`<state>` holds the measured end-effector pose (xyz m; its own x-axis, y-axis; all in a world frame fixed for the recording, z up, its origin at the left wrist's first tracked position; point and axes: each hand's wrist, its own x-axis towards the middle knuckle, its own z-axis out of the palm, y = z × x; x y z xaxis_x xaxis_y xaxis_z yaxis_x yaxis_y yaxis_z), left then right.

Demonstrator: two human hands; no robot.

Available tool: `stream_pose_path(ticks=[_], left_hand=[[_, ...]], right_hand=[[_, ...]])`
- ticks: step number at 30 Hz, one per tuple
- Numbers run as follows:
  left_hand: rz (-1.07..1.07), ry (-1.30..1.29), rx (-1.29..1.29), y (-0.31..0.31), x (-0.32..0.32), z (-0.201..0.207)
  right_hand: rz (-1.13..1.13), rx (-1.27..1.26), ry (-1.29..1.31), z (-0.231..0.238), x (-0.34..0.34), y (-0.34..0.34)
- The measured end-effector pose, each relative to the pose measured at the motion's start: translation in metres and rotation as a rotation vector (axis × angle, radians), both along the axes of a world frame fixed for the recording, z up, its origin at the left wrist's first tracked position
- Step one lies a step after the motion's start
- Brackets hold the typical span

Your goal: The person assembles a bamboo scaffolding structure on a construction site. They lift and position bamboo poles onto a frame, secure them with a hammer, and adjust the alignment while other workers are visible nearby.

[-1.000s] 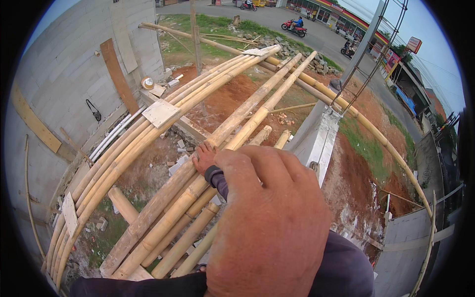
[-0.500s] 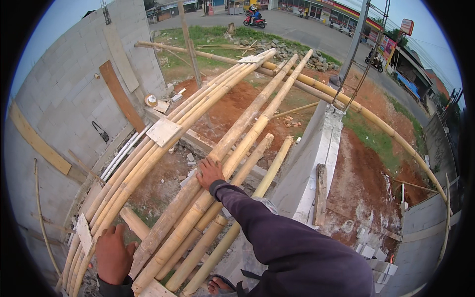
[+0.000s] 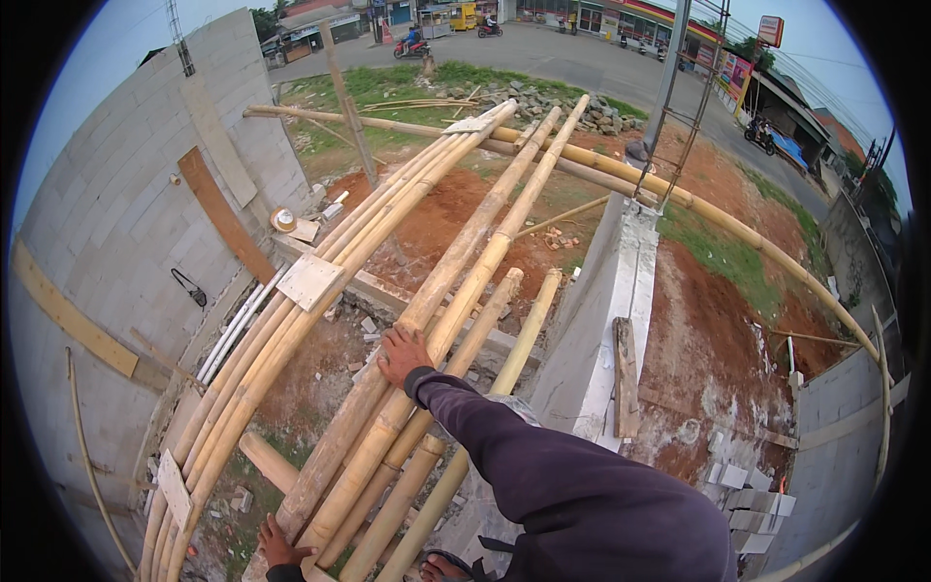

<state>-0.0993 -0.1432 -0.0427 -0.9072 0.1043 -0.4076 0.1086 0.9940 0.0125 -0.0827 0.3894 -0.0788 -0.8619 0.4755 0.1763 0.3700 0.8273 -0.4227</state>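
Note:
My right hand (image 3: 401, 356) is closed over the top of a thick, weathered bamboo pole (image 3: 349, 419), its fingers bent across the pole. Lower down, my left hand (image 3: 278, 546) lies against the near part of the same pole, its fingers and thumb spread apart; the frame's lower edge partly cuts off the wrist. A paler bamboo pole (image 3: 472, 281) runs alongside on the right, under my right forearm. Shorter bamboo poles (image 3: 482, 330) lie farther right. On the left is a bundle of bamboo (image 3: 254, 359) with pale boards (image 3: 309, 281) across it.
A long bamboo crossbar (image 3: 722, 209) passes beneath the far pole ends. Right of the poles stands a wall with a white top (image 3: 613, 291), carrying a short plank (image 3: 626, 378). A light block wall (image 3: 107, 223) rises left. Rubble and red soil lie below; my foot (image 3: 444, 566) shows near the bottom.
My left hand has come down and to the right, from above the bundle onto the weathered pole. My right hand stays on that pole. The whole view has shifted slightly.

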Motion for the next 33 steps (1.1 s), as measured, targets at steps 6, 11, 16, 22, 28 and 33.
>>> stream_pose_path(ticks=[6,11,16,22,28,33], left_hand=[[0.02,0.004,-0.028,0.003,0.001,-0.003],[0.069,0.008,-0.034,0.004,-0.001,-0.007],[0.066,0.02,-0.037,-0.001,-0.004,-0.017],[0.077,0.048,-0.067,-0.007,-0.006,-0.028],[0.08,0.063,-0.049,-0.008,-0.005,-0.029],[0.055,0.079,-0.017,-0.009,-0.004,-0.026]], right_hand=[[0.009,-0.03,-0.065,0.009,0.0,-0.001],[0.013,-0.024,-0.098,0.01,0.0,-0.001],[0.009,-0.001,-0.135,0.009,0.001,-0.001],[0.019,-0.014,-0.117,0.011,0.003,-0.001],[0.024,-0.047,-0.072,0.013,0.004,-0.001],[0.024,-0.042,-0.083,0.009,0.001,0.0]])
